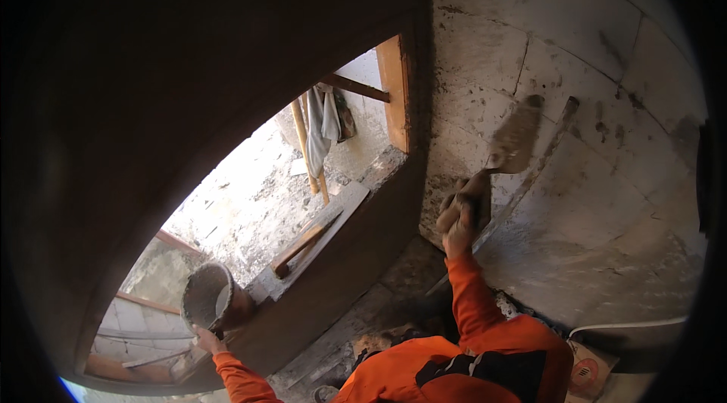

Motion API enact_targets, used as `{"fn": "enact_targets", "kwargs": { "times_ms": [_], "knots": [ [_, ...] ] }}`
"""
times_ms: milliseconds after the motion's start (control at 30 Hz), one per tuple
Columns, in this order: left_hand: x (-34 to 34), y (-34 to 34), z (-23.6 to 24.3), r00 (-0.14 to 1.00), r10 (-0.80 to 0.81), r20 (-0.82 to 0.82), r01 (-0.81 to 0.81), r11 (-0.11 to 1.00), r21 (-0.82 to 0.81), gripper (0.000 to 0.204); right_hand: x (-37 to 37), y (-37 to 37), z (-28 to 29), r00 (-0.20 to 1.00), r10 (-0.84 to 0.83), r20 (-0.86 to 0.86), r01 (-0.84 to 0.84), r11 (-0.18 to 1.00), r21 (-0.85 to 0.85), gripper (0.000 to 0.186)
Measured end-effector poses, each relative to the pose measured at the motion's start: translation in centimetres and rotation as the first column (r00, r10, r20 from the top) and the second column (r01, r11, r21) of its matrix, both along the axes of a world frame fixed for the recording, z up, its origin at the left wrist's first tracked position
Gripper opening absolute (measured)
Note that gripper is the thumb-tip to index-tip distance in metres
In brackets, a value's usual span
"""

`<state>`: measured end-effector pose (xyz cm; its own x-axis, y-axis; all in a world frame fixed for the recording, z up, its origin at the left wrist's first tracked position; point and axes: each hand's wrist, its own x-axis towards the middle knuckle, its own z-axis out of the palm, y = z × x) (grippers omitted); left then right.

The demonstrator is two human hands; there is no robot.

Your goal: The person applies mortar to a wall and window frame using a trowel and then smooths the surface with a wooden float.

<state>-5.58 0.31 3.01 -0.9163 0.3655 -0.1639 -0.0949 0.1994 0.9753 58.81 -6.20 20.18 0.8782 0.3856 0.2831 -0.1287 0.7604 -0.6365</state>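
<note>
My right hand (460, 214), smeared or gloved in dull brown, is closed around the handle of a trowel (516, 138). The mortar-stained blade points up, in front of the pale block wall. On the left, a mortar-crusted bucket (241, 304) stands tilted at the lower end of the window sill, its mouth facing up and left. My left hand (208, 339) has its fingers at the bucket's near rim and grips it there. Between the two hands, a plastering float (299, 250) with a wooden handle lies on the sill.
A long thin bar (541, 157) leans against the block wall (575, 47), passing behind my right hand. Beyond the window opening, grey cloths (322, 130) hang by wooden poles over rubble ground. A wooden frame (393, 93) edges the opening. A printed bag (589, 373) sits low right.
</note>
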Motion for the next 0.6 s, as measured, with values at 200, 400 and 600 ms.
{"fn": "enact_targets", "kwargs": {
  "times_ms": [200,400,600],
  "knots": [
    [1.7,1.5,-1.2,0.997,-0.073,0.007,0.073,0.997,0.012,0.068,18.5,9.6,-6.8,0.544,-0.512,0.665,0.728,0.682,-0.069,0.051],
    [1.4,-2.1,-0.8,0.996,-0.052,-0.071,0.047,0.997,-0.065,0.069,13.3,-2.5,-12.1,0.343,0.623,0.703,0.434,0.558,-0.707,0.064],
    [2.1,-3.8,-1.4,0.985,0.055,-0.164,-0.083,0.982,-0.167,0.068,-10.3,-0.6,-7.9,-0.003,0.978,-0.21,-0.81,-0.126,-0.573,0.054]
  ]
}}
